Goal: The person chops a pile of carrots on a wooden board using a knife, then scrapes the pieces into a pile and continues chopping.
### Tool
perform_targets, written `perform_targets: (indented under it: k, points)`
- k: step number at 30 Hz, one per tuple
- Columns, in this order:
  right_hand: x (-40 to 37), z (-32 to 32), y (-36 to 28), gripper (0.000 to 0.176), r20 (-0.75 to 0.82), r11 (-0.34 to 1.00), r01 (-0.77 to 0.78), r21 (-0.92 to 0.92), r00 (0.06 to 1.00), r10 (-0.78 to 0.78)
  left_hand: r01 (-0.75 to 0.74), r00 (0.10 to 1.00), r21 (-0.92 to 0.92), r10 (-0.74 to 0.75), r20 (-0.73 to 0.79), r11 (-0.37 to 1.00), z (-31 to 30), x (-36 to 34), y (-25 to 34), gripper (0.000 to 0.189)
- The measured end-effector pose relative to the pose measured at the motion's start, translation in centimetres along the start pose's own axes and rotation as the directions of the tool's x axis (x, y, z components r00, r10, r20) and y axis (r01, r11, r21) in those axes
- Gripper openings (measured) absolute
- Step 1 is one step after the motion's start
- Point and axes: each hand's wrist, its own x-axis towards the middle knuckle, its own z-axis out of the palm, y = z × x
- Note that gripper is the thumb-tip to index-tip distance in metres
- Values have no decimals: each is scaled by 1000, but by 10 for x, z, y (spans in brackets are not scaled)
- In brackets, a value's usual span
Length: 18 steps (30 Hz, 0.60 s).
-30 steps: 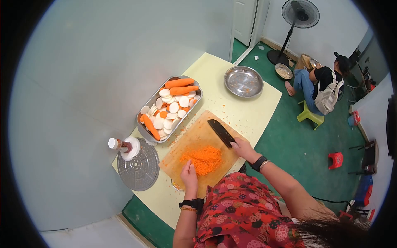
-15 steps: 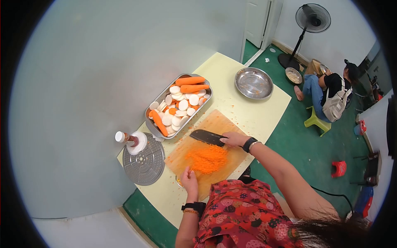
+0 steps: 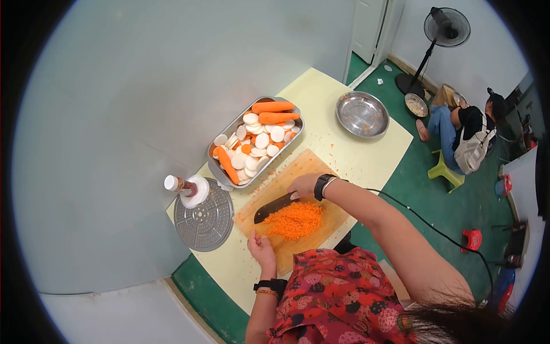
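Observation:
My right hand [image 3: 306, 184] is closed around the handle end of a dark-bladed cleaver [image 3: 271, 208]. The blade lies along the upper left side of a heap of finely chopped carrot [image 3: 298, 221]. Under both is a wooden cutting board [image 3: 338, 213], with carrot crumbs scattered over it. My left hand [image 3: 262, 251] rests at the board's lower left edge, near the heap's lower end. Its fingers are loosely bent and a little apart, with nothing visible in them.
A metal tray [image 3: 214, 169] holds whole carrots and white and orange slices. Nearby stand a metal bowl [image 3: 362, 114], a perforated grey disc [image 3: 201, 226] and a white-capped bottle [image 3: 182, 186]. Beyond the table, a person [image 3: 465, 129] sits on a green stool [image 3: 446, 174] near a fan [image 3: 447, 27].
My right hand has moved left across the board, bringing the cleaver down against the heap's upper left side. My left hand stays near the board's edge. The whole view has shifted slightly.

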Motion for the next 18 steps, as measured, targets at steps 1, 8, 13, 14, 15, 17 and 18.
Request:
perform_targets:
  k: [1, 8, 13, 14, 15, 17, 18]
  points:
    - [-2, -1, -3, 28, -1, 999, 7, -40, 1000, -7, 1, 1000, -2, -1, -25, 1000, 0, 0, -1, 39]
    - [-35, -7, -13, 18, -93, 932, 119, -343, 983, -159, 0, 999, -32, -2, -37, 999, -4, 5, -5, 38]
    - [-67, 9, 3, 10, -250, 864, 155, -479, 920, -303, -68, 997, 27, 68, 21, 997, 4, 5, -14, 37]
    - [-74, 14, 6, 9, -294, 844, 143, -517, 897, -331, -99, 994, 71, 96, 42, 993, 4, 4, -16, 37]
    - [-81, 19, 9, 8, -335, 823, 128, -554, 870, -361, -131, 990, 113, 124, 64, 985, 5, 2, -10, 36]
    - [-92, 32, 16, 10, -434, 858, 78, -508, 837, -333, -173, 982, 153, 158, 102, 973, 6, -1, 1, 36]
    - [-96, 36, 14, 11, -482, 874, 54, -482, 817, -317, -183, 979, 152, 166, 120, 971, 7, -3, 6, 36]
